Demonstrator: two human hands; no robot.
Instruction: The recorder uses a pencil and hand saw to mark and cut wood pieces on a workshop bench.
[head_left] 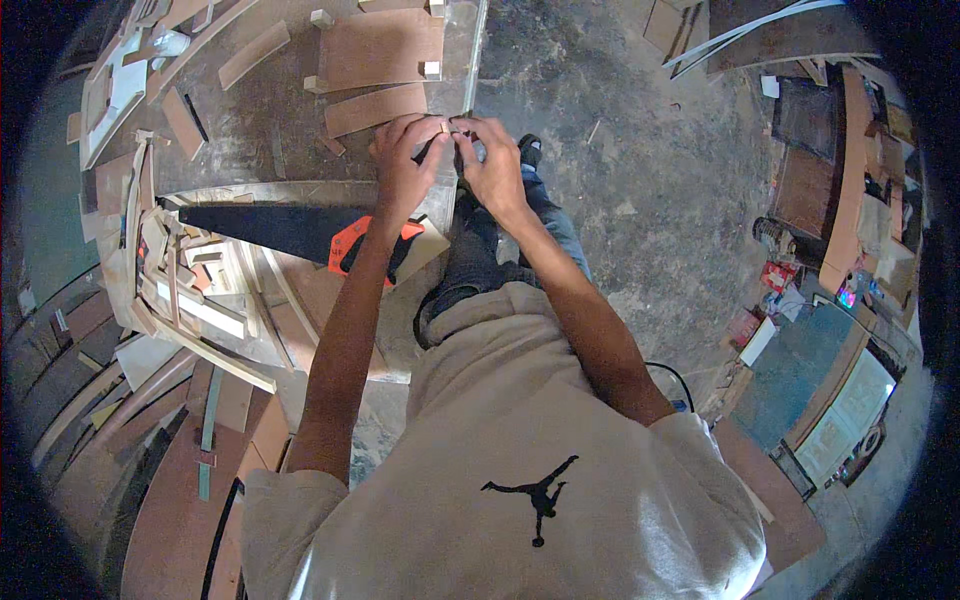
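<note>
Just past the table's near right corner, my two hands meet with fingertips close together. A small pale piece point(445, 127), perhaps wood, shows between them; its exact kind is too small to tell. My left hand point(405, 150) is closed, pinching it from the left. From the other side, my right hand point(487, 160) is closed with thumb and fingers at the same piece. A curved brown wooden strip point(375, 109) lies just beyond my left hand. Under my left forearm rests a handsaw with a dark blade point(265, 229) and an orange handle point(345, 243).
A brown board point(385, 48) with small pale blocks at its corners lies farther up the worktable point(290, 120). Wood offcuts point(185, 290) crowd the left. Grey concrete floor point(640, 200) extends to the right, with stacked panels point(805, 190) along its far side.
</note>
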